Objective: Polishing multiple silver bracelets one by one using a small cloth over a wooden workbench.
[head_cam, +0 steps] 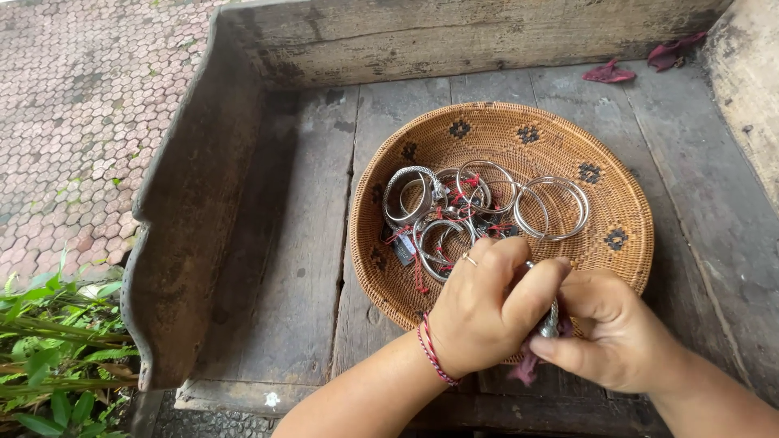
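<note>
A round woven basket [617, 174] sits on a weathered wooden bench [284, 268]. Inside it lie several silver bangles [553, 208], some tied with red string and small dark tags. Both of my hands meet at the basket's near rim. My left hand [487, 308], with a ring and a red string wristband, is closed around a silver bracelet [550, 324]. My right hand [613, 328] pinches the same bracelet from the other side, together with a scrap of dark red cloth [526, 369] that hangs below my hands.
The bench has raised wooden sides at the left [191, 203], back and right. Two dark red cloth scraps [608, 74] lie at the back right corner. Patterned paving [81, 105] and green plants [57, 349] are off to the left.
</note>
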